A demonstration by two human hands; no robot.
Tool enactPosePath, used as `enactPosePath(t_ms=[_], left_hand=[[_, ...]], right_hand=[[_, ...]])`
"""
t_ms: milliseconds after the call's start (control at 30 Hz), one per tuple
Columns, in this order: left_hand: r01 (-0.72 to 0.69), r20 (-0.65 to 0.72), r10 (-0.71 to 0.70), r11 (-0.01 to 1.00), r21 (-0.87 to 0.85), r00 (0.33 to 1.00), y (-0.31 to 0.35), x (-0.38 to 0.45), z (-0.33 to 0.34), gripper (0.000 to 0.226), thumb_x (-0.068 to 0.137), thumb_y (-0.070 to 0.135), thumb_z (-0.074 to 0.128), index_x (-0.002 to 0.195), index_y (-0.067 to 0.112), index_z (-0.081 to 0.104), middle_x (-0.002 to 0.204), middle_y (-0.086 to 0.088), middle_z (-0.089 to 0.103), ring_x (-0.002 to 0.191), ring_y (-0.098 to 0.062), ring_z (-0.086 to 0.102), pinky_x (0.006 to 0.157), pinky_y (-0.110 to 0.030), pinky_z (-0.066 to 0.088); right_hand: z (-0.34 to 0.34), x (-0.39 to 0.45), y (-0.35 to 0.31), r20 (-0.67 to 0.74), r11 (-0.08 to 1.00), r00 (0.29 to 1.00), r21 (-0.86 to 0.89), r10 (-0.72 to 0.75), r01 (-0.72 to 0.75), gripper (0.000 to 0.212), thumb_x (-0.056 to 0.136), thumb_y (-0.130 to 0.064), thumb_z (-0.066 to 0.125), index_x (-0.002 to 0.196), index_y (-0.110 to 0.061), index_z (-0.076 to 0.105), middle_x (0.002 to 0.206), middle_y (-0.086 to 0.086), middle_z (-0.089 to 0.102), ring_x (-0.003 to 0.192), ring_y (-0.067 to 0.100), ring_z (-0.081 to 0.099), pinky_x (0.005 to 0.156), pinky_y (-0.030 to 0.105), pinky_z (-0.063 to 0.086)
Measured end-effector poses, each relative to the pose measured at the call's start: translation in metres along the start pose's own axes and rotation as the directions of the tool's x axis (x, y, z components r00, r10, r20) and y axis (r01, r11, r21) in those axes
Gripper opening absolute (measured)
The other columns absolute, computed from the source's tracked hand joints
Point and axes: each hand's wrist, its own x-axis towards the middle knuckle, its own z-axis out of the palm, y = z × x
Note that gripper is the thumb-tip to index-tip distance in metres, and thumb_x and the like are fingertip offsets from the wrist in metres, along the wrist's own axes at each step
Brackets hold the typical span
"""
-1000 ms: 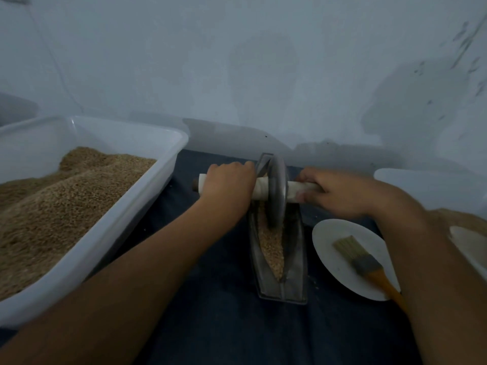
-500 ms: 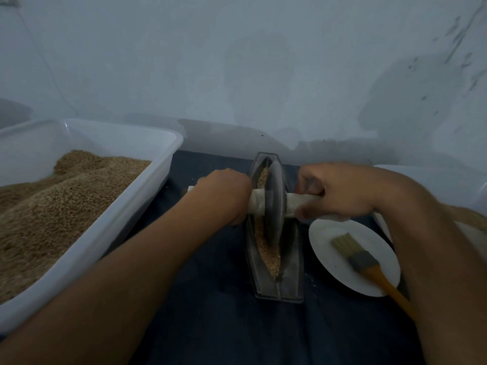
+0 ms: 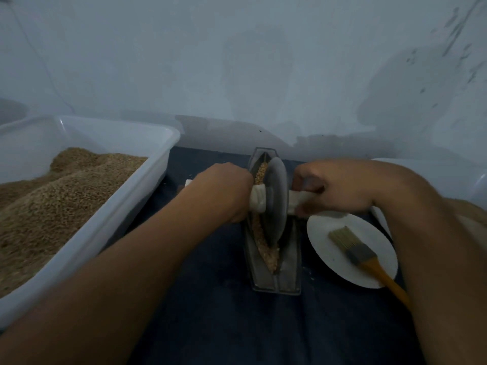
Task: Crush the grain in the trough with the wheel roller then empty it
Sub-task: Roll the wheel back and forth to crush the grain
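Fingers of the left hand (image 3: 226, 193) and right hand (image 3: 334, 191) are curled round the wheel roller (image 3: 275, 201) axle in the trough (image 3: 290, 272), where grain (image 3: 271, 256) could be spilled if uneven pressure tilted the wheel.

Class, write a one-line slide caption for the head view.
Both hands grip the wheel roller over grain in the trough.

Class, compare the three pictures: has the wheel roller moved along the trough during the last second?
Yes. The wheel roller has rolled toward the person, from the trough's far end to about its middle, uncovering grain at the far end. Both hands grip its handles.
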Motion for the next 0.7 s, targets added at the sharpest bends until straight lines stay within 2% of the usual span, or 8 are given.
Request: enactPosePath(t_ms=[133, 200, 267, 333, 400, 533, 633, 700], left_hand=[[0.024, -0.138, -0.032, 0.998, -0.057, 0.990, -0.012, 0.017, 0.015, 0.029, 0.083, 0.020, 0.069, 0.089, 0.018, 0.041, 0.091, -0.004, 0.054, 0.080, -0.022, 0.047, 0.073, -0.037, 0.045], [0.041, -0.232, -0.053, 0.998, -0.057, 0.971, -0.014, 0.023, 0.023, 0.032, 0.083, 0.018, 0.069, 0.091, 0.018, 0.038, 0.099, -0.007, 0.058, 0.080, -0.022, 0.049, 0.071, -0.037, 0.039], [0.038, -0.332, -0.042, 0.999, -0.016, 0.942, -0.014, 0.027, 0.028, 0.034, 0.083, 0.020, 0.069, 0.095, 0.019, 0.037, 0.103, -0.007, 0.060, 0.087, -0.026, 0.056, 0.071, -0.036, 0.036], [0.023, -0.407, -0.015, 1.000, 0.013, 0.913, -0.014, 0.030, 0.032, 0.031, 0.084, 0.022, 0.068, 0.102, 0.018, 0.043, 0.107, -0.007, 0.060, 0.095, -0.028, 0.060, 0.075, -0.037, 0.035], [0.011, -0.439, -0.003, 1.000, 0.015, 0.899, -0.016, 0.033, 0.033, 0.031, 0.085, 0.024, 0.067, 0.107, 0.017, 0.046, 0.108, -0.007, 0.060, 0.097, -0.029, 0.061, 0.075, -0.037, 0.033], [-0.006, -0.419, 0.002, 1.000, -0.008, 0.908, -0.018, 0.032, 0.031, 0.033, 0.083, 0.025, 0.069, 0.101, 0.019, 0.042, 0.106, -0.006, 0.060, 0.096, -0.028, 0.060, 0.073, -0.036, 0.032], [0.007, -0.273, -0.017, 0.999, -0.035, 0.962, -0.016, 0.027, 0.024, 0.038, 0.082, 0.026, 0.072, 0.093, 0.020, 0.036, 0.094, -0.004, 0.055, 0.089, -0.026, 0.057, 0.071, -0.037, 0.037], [0.007, -0.134, -0.011, 0.999, -0.031, 0.991, -0.014, 0.020, 0.015, 0.034, 0.081, 0.027, 0.073, 0.091, 0.019, 0.041, 0.085, 0.000, 0.047, 0.084, -0.024, 0.052, 0.073, -0.038, 0.043]], right_hand=[[0.010, 0.018, 0.012, -0.087, 1.000, 0.996, 0.007, -0.022, 0.022, 0.010, 0.094, -0.051, 0.058, 0.101, -0.044, 0.057, 0.091, -0.017, 0.061, 0.080, 0.004, 0.056, 0.066, 0.031, 0.041], [0.016, 0.028, 0.017, -0.137, 0.999, 0.990, 0.016, -0.032, 0.035, 0.017, 0.099, -0.047, 0.051, 0.114, -0.041, 0.057, 0.095, -0.014, 0.061, 0.082, 0.007, 0.055, 0.069, 0.031, 0.041], [0.021, 0.035, 0.023, -0.177, 0.998, 0.983, 0.022, -0.046, 0.051, 0.028, 0.102, -0.045, 0.047, 0.126, -0.035, 0.055, 0.107, -0.010, 0.062, 0.092, 0.012, 0.057, 0.079, 0.035, 0.045], [0.025, 0.038, 0.027, -0.211, 0.995, 0.976, 0.067, -0.059, 0.075, 0.032, 0.102, -0.043, 0.046, 0.132, -0.034, 0.053, 0.115, -0.012, 0.059, 0.102, 0.014, 0.056, 0.088, 0.037, 0.047], [0.027, 0.038, 0.029, -0.250, 0.989, 0.967, 0.125, -0.049, 0.082, 0.033, 0.102, -0.044, 0.047, 0.134, -0.037, 0.051, 0.118, -0.015, 0.057, 0.104, 0.011, 0.055, 0.090, 0.037, 0.046], [0.024, 0.039, 0.030, -0.265, 0.983, 0.964, 0.168, -0.021, 0.068, 0.017, 0.096, -0.048, 0.055, 0.110, -0.039, 0.056, 0.102, -0.015, 0.060, 0.092, 0.009, 0.058, 0.074, 0.033, 0.045], [0.016, 0.028, 0.024, -0.190, 0.987, 0.981, 0.153, -0.022, 0.052, 0.019, 0.089, -0.050, 0.065, 0.098, -0.037, 0.054, 0.093, -0.017, 0.061, 0.084, 0.004, 0.059, 0.067, 0.028, 0.042], [0.010, 0.017, 0.016, -0.137, 0.993, 0.990, 0.113, -0.029, 0.045, 0.025, 0.084, -0.053, 0.070, 0.095, -0.038, 0.053, 0.089, -0.016, 0.063, 0.079, 0.002, 0.060, 0.064, 0.027, 0.043]])
